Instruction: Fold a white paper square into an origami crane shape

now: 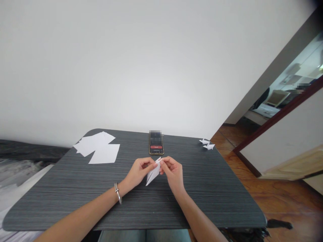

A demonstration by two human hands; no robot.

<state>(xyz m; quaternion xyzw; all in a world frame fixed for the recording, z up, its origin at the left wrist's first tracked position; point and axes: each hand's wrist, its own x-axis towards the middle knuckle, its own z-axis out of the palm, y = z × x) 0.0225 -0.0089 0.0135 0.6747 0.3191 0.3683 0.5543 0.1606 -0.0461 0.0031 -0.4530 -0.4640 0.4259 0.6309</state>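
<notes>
My left hand (138,172) and my right hand (172,172) pinch a narrow folded white paper (153,173) between them, above the dark grey wood-grain table (63,201). The paper's long point aims down toward me. Loose white paper sheets (97,148) lie at the table's far left. Two small folded paper figures (207,144) sit at the far right corner, well away from both hands. A smartphone (156,148) stands propped upright beyond my hands, its screen blurred. A metal bangle (117,193) circles my left wrist.
The rounded table edge runs around all sides, with a wall behind it. A soft grey surface (22,174) lies to the left. A wooden floor (264,188) and an open door (282,134) lie to the right, with a furnished room beyond.
</notes>
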